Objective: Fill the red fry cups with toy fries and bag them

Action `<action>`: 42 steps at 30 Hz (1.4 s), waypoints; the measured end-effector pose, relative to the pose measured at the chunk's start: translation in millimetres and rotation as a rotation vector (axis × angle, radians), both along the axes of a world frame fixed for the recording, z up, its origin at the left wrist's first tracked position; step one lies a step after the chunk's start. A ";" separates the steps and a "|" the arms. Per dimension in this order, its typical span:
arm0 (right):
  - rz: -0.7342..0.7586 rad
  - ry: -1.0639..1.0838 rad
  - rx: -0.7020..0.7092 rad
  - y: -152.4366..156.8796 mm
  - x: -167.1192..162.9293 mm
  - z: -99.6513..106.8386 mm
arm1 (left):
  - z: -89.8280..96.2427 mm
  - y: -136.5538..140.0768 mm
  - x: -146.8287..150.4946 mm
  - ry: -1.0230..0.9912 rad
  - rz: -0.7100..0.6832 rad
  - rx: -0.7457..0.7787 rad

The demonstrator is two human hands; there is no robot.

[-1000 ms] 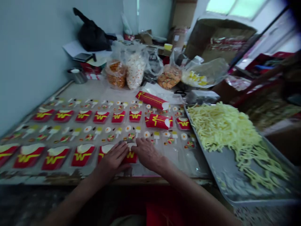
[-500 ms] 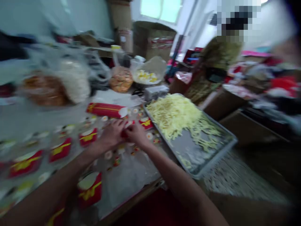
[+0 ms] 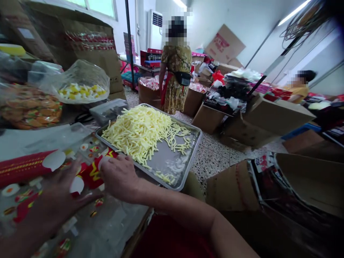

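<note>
One head-worn camera is looking forward and down from close behind the hands (image 3: 119, 176), facing across the bench (image 3: 109, 227) and tray (image 3: 164, 161) toward the far wall (image 3: 233, 22).

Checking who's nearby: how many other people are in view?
2: one person standing beyond the tray, another person at far right, partly hidden behind boxes. Others may be hidden.

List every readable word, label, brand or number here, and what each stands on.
"W", yellow and tilted: small red carton.
"eishui", roughly: black packaging.
Too small or blurred to read: print on the long red carton, tall cardboard box, leaning cardboard sheet and dark film.
</note>
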State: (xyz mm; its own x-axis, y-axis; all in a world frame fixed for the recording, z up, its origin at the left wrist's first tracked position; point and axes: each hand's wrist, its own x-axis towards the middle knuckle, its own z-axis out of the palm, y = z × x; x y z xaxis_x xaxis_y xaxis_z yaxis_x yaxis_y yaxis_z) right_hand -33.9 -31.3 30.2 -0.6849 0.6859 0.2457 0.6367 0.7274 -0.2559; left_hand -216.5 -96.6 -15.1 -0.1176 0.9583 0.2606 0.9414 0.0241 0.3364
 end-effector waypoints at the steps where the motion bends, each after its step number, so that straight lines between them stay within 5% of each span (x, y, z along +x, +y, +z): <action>1: 0.051 0.005 0.009 -2.2 7.1 0.5 | 5.9 6.2 17.5 0.004 -0.050 0.006; 5: 0.234 0.110 -0.123 18.8 74.2 11.8 | 23.2 32.4 74.9 -0.022 -0.095 -0.067; 8: -0.122 0.272 -0.252 62.2 169.6 28.4 | 33.2 48.8 103.2 -0.135 -0.016 -0.089; 11: -0.454 0.168 -0.161 103.4 255.8 38.8 | 43.9 65.6 136.8 -0.229 -0.056 -0.109; 14: -0.452 -0.080 -0.173 123.1 293.0 34.6 | 48.6 84.4 177.0 -0.271 -0.249 -0.123; 21: -0.479 -0.366 -0.179 128.1 279.6 4.8 | 29.7 100.8 204.7 -0.272 -0.371 -0.060; 28: -0.480 -0.299 -0.292 132.5 277.9 -11.6 | 29.7 105.4 208.3 -0.228 -0.365 -0.143; 36: -0.311 0.185 -0.131 112.6 280.7 -12.6 | 22.8 116.0 208.7 -0.196 -0.371 -0.192; 42: -0.333 0.436 -0.404 97.8 276.8 8.3 | 26.4 109.7 211.5 -0.200 -0.358 -0.125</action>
